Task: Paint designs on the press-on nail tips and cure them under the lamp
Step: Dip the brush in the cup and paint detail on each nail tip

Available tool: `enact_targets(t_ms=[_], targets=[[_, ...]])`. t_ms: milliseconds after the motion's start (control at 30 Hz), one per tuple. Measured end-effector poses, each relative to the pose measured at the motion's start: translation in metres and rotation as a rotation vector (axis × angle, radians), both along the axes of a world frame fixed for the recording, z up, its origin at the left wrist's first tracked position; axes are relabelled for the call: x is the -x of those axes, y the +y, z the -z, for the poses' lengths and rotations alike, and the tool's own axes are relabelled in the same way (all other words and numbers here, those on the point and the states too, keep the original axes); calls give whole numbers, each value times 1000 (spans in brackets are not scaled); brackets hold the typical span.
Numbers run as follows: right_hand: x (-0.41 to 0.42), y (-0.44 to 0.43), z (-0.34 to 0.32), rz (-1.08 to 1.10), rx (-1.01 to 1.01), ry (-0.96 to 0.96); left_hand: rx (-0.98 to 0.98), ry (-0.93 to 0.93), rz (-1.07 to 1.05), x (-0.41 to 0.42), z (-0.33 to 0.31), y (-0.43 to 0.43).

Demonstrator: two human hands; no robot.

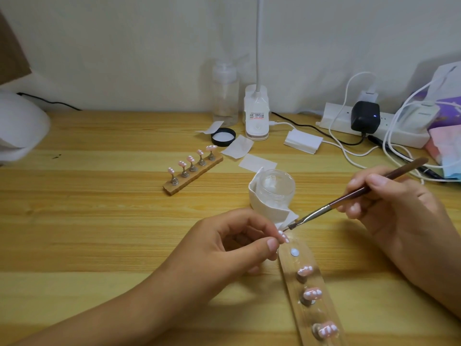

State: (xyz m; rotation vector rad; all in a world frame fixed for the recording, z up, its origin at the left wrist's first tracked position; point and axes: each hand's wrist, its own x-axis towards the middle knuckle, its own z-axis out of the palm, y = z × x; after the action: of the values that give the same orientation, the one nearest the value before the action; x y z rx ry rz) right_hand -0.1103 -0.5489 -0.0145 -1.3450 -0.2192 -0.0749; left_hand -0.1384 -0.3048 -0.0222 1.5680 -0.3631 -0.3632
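Note:
My left hand (232, 243) pinches a small pink nail tip (284, 237) with white dots between thumb and fingers, just above the near wooden holder strip (321, 318). My right hand (396, 211) grips a brown-handled brush (349, 196); its bristle end touches the held tip. Three pink dotted tips (305, 270) stand on that strip, and one round white mount (294, 252) at its far end is bare. A second wooden strip (193, 174) farther back carries several pink tips. A white curing lamp (20, 126) sits at the far left edge.
A clear gel jar (275, 187) wrapped in white tissue stands just beyond my hands. Behind it lie white wipes (237, 146), a black lid (223, 136), a clear bottle (225, 96), a desk lamp base (257, 116), a power strip (374, 123) and loose cables (349, 151).

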Motion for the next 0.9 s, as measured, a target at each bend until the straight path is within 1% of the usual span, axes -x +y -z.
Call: enact_targets(t_ms=[267,433,700,800,900], targets=[[2,1,1,-56,44,-31,1,-7,11,-1,1,0],[4,0,3,-117,100,-19,5,4,-23,-3,1,1],[-6,-6,3,-49,-116,76,-8,21,-38,-2,-1,0],[-7,-8,5,-45,-91,62,-6,26,-36,-3,-1,0],[-6,-8,6,-86,-45,-4,10,38,-27,-3,1,0]])
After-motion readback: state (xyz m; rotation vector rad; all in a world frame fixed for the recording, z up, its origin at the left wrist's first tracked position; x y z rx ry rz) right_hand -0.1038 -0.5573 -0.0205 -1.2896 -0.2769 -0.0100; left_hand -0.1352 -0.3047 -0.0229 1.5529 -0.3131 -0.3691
